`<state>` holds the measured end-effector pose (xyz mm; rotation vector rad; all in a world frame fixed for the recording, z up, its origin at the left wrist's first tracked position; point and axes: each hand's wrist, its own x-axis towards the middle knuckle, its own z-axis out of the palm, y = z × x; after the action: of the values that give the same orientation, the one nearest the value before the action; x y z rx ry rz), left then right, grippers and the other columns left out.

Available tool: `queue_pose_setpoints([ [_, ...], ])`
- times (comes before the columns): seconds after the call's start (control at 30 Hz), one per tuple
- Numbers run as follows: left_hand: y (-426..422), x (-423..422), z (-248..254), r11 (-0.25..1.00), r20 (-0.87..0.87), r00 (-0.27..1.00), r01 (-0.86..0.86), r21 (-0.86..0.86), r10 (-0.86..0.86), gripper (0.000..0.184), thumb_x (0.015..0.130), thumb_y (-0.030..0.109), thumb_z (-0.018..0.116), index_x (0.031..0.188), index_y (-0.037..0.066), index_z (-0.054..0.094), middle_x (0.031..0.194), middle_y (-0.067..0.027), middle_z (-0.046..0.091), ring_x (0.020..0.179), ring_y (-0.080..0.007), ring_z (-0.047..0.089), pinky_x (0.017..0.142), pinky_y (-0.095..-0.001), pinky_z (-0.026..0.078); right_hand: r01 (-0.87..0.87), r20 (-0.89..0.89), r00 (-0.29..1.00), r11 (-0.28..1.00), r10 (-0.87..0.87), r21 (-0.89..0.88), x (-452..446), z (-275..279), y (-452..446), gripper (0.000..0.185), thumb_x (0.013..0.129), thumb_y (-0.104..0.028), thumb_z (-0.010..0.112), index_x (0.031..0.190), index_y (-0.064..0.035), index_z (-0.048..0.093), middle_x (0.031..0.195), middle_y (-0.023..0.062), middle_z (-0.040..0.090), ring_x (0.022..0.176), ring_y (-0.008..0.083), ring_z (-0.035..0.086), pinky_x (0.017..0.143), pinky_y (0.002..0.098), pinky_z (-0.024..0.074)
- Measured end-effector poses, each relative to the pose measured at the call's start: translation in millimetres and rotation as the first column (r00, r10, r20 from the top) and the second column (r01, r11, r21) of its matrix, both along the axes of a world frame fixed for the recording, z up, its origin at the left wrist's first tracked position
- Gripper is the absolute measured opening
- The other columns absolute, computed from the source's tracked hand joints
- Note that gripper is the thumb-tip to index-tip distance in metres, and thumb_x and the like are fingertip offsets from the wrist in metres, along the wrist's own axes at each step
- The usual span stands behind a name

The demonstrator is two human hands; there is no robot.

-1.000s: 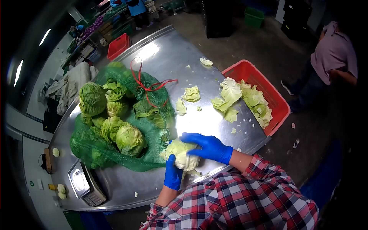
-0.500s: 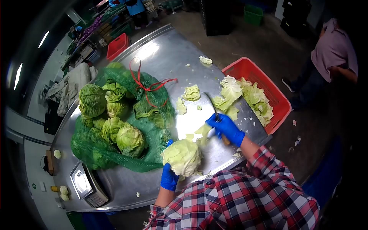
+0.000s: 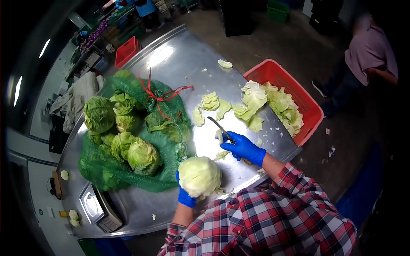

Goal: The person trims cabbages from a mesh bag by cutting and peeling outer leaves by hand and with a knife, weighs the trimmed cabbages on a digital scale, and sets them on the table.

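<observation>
Left hand (image 3: pixel 185 194): curled partly open around the pale cabbage (image 3: pixel 200 176), lower centre of the frame
Right hand (image 3: pixel 244 149): fingers closed on the curved knife (image 3: pixel 221 129), right of the cabbage
Green net bag (image 3: pixel 171 168): left of centre, beside the cabbage

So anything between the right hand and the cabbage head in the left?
Nothing tall visible. Just a small leaf scrap, lying low on the metal table near the gap between right hand and cabbage head. The knife in the right hand points away from it.
</observation>
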<state>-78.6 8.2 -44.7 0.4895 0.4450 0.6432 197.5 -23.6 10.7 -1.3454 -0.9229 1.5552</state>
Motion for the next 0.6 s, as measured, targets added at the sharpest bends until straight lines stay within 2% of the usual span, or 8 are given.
queue_pose_setpoints([
  [0.03,11,-4,9,0.989,0.157,0.985,0.092,-0.12,-0.073,0.065,0.094,0.052,0.032,0.136,0.003,0.04,0.136,-0.0187,0.046,0.12,-0.0347,0.049,0.105,-0.0462,0.037,-0.033,-0.013,0.999,0.998,0.034,0.062,-4,19,-2,0.049,0.09,-0.024,0.058,0.135,-0.0113,0.045,0.112,0.006,0.058,0.054,0.0055,0.047,0.042,0.018,0.0409],
  [0.07,9,3,38,0.984,-0.274,0.962,-0.062,-0.167,0.014,0.057,0.095,0.043,0.043,0.134,0.001,0.042,0.133,-0.0177,0.049,0.116,-0.0309,0.053,0.102,-0.041,0.041,-0.066,-0.022,0.997,0.99,0.069,0.125,-6,29,-2,0.051,0.09,-0.024,0.058,0.138,-0.0127,0.042,0.117,0.0065,0.056,0.053,0.0049,0.046,0.042,0.0174,0.0402],
  [0.13,26,12,40,0.998,-0.634,0.772,0.068,0.018,-0.041,0.055,0.092,0.034,0.054,0.136,0.002,0.041,0.129,-0.0146,0.051,0.113,-0.0256,0.054,0.097,-0.0358,0.043,-0.188,-0.052,0.98,0.98,0.191,0.058,-14,27,-5,0.059,0.091,-0.026,0.058,0.144,-0.016,0.033,0.132,0.0066,0.049,0.057,0.0051,0.047,0.044,0.0173,0.0407],
  [0.2,20,24,58,0.964,-0.655,0.749,0.089,0.252,0.102,0.068,0.088,0.022,0.063,0.144,0.004,0.028,0.136,-0.0121,0.043,0.115,-0.0211,0.05,0.098,-0.0322,0.04,-0.205,-0.151,0.967,0.978,0.206,0.023,-18,1,-9,0.057,0.092,-0.025,0.056,0.143,-0.016,0.034,0.138,0.0076,0.046,0.06,0.0054,0.048,0.046,0.0174,0.0415],
  [0.3,2,27,7,0.817,-0.569,0.76,0.089,0.569,0.313,0.085,0.079,0.009,0.071,0.146,0.002,0.019,0.146,-0.0149,0.029,0.132,-0.0274,0.033,0.108,-0.0362,0.03,0.083,-0.119,0.99,0.993,-0.073,0.088,-12,-8,-15,0.041,0.095,-0.02,0.048,0.136,-0.0122,0.046,0.103,0.0023,0.058,0.058,0.0048,0.05,0.049,0.0195,0.0454],
  [0.43,-15,94,-12,0.719,-0.489,0.714,-0.028,0.695,0.501,0.118,0.062,0.022,0.087,0.147,0.001,0.008,0.146,-0.0177,0.026,0.133,-0.0287,0.031,0.11,-0.0379,0.028,0.274,-0.03,0.962,0.958,-0.273,0.081,-16,-19,-20,0.04,0.096,-0.021,0.046,0.135,-0.0126,0.046,0.09,0.0031,0.058,0.056,0.0056,0.052,0.048,0.0212,0.0474],
  [0.57,36,119,18,0.467,-0.492,0.633,0.223,0.855,0.598,0.118,0.062,0.025,0.087,0.146,-0.002,0.008,0.146,-0.0245,0.025,0.134,-0.0301,0.03,0.11,-0.0377,0.027,0.423,-0.015,0.906,0.906,-0.423,0.008,1,-25,-16,0.043,0.096,-0.025,0.047,0.137,-0.0119,0.043,0.082,0.0037,0.056,0.05,0.0086,0.051,0.043,0.0236,0.0468],
  [0.6,46,127,11,0.645,-0.523,0.683,0.099,0.758,0.509,0.12,0.061,0.03,0.087,0.146,-0.002,0.009,0.149,-0.0252,0.019,0.137,-0.0323,0.026,0.111,-0.0394,0.025,0.415,0.045,0.909,0.909,-0.414,-0.031,7,-34,-14,0.044,0.096,-0.026,0.047,0.138,-0.0116,0.042,0.084,0.0054,0.059,0.05,0.0093,0.051,0.044,0.0248,0.0472],
])
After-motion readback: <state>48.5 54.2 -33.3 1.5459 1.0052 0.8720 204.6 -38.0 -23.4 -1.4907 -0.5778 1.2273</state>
